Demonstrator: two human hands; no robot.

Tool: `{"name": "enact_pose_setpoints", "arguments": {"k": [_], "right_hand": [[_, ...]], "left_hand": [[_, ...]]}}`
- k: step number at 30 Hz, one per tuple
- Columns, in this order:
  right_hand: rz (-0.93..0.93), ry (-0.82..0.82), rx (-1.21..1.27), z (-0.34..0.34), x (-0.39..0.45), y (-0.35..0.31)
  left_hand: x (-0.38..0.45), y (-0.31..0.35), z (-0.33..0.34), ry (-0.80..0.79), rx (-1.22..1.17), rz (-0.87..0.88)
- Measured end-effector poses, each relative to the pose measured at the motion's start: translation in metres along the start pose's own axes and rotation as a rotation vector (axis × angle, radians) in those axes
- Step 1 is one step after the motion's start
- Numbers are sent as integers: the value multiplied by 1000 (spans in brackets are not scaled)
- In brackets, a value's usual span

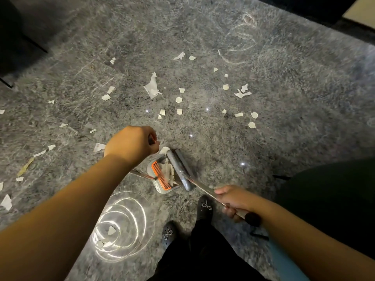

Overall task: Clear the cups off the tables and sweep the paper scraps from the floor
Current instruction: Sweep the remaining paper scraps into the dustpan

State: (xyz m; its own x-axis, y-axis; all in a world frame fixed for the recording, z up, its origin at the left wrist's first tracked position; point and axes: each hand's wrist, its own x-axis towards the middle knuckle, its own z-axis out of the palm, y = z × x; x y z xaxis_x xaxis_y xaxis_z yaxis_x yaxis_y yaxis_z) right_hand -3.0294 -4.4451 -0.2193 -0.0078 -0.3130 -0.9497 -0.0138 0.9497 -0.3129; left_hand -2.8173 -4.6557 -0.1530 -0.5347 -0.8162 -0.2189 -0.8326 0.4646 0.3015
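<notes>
On the grey stone floor (pixel 263 138), just ahead of the person's feet, stands a grey dustpan (pixel 162 175) with an orange comb edge. White paper (pixel 169 172) already lies inside it. A grey broom head (pixel 178 169) sits against the pan's open mouth, touching or nearly so.

Left hand (pixel 132 145): fist closed round the top of a thin upright handle; only a short piece of it shows at the fingers. It appears to be the dustpan's handle, judging by the metal rod running down to the pan.

Right hand (pixel 233 201): fingers curled round the metal broom handle (pixel 200 188), which slants down to the broom head.

Progress, as a judgement: sweeping is under way, early to middle. One small load is in the pan. Most of the litter is not yet collected.

Left to do:
- paper scraps (pixel 179 99) scattered in the middle of the floor, beyond the pan, including one large torn piece (pixel 152 87);
- a cluster to the right (pixel 242 93), well apart from the pan;
- more along the left edge (pixel 50 147), plus a yellowish strip (pixel 25 167);
- two pieces near the left foot, inside a bright ring of reflected light (pixel 111 230).

Cups and tables: none in view, so that half of the task cannot be judged.
</notes>
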Motion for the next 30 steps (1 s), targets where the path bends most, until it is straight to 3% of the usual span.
{"name": "enact_pose_setpoints", "arguments": {"k": [10, 20, 27, 30], "right_hand": [[-49, 92, 25, 11, -36, -7], [-63, 108, 57, 19, 5, -52], [-69, 95, -82, 41, 38, -87], [-84, 84, -201, 55, 55, -106]], "left_hand": [[-35, -45, -10, 81, -104, -157], [-86, -107, -37, 160, -145, -294], [-117, -151, -40, 245, -187, -502], [-117, -155, -29, 202, -181, -548]]}}
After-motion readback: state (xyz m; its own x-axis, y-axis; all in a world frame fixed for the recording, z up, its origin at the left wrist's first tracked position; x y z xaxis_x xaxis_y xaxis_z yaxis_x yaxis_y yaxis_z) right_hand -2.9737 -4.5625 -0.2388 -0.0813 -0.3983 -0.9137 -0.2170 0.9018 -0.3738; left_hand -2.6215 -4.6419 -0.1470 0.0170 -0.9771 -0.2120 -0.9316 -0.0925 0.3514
